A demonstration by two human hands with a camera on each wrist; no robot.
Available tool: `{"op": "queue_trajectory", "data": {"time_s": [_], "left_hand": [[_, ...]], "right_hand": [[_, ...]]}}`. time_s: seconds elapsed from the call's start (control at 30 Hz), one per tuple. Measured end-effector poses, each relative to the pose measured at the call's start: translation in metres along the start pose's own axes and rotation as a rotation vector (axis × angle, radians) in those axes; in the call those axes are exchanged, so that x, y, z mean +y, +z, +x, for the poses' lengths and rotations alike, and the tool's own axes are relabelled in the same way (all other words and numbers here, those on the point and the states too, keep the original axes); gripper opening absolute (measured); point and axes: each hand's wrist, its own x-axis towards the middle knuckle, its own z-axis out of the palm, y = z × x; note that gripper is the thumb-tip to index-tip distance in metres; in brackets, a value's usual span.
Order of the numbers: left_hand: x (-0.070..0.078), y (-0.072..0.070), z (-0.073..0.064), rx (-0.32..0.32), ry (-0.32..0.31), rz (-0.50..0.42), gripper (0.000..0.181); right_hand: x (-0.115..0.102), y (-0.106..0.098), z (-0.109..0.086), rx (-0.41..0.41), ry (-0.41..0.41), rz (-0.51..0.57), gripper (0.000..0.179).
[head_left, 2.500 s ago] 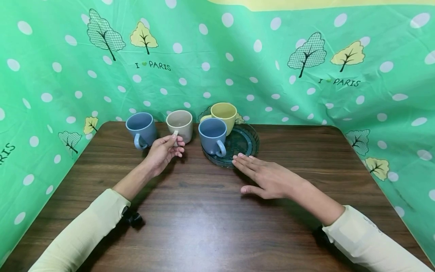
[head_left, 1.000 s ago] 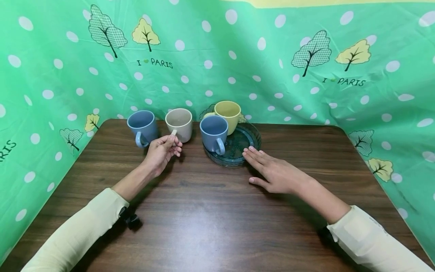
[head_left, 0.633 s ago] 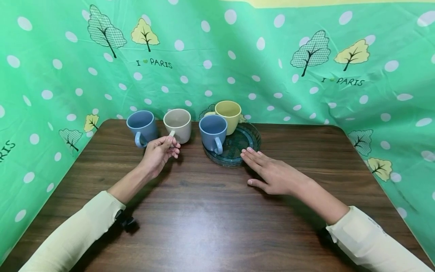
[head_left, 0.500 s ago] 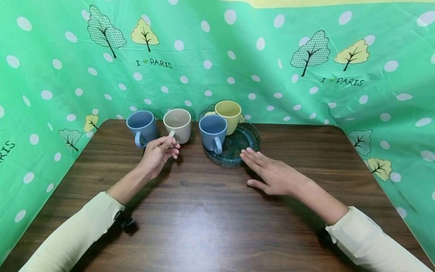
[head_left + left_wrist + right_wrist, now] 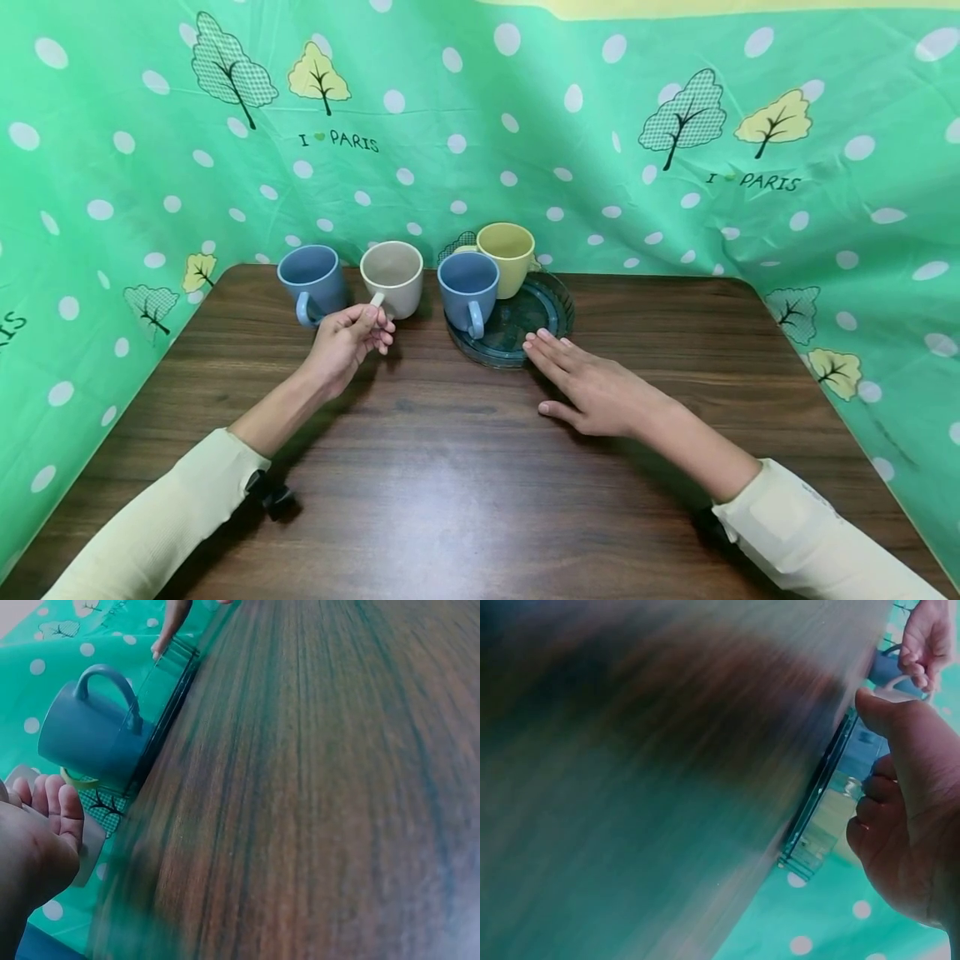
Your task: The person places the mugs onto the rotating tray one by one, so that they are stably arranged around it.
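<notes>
My left hand (image 5: 345, 346) pinches the handle of a cream mug (image 5: 401, 292) between thumb and fingers; the mug stands upright near the table's back edge. My right hand (image 5: 592, 387) lies with straight fingers at the front right rim of a round dark glass dish (image 5: 525, 329). Whether the fingertips press on the rim is hard to tell. In the dish stand a blue mug (image 5: 465, 292), handle towards the front, and a yellow mug (image 5: 512, 262) behind it. The left wrist view shows the dish's blue mug (image 5: 94, 731) beyond my left hand (image 5: 37, 840).
A second blue mug (image 5: 311, 279) stands left of the cream mug, close to my left hand. Dotted green cloth (image 5: 600, 150) hangs right behind the brown wooden table (image 5: 450, 467).
The dish's blue mug handle has swung left and the yellow mug has shifted slightly right. The cream mug's handle has swung slightly left with my left hand. My right hand went right, then back left.
</notes>
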Motion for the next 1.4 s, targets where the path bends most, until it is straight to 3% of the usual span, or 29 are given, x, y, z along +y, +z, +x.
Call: {"op": "queue_trajectory", "data": {"time_s": [0.57,0.93,1.4], "left_hand": [[0.002,0.001,-0.006,-0.031,0.034,-0.011,0.036],[0.002,-0.004,-0.014,-0.100,0.061,0.031,0.032],[0.003,-0.004,-0.018,-0.116,0.092,0.040,0.031]], "right_hand": [[-0.006,0.000,0.007,-0.010,-0.027,-0.008,0.078],[-0.010,-0.001,0.010,-0.009,-0.041,-0.038,0.080],[-0.017,-0.001,0.017,-0.025,-0.041,-0.023,0.081]]}}
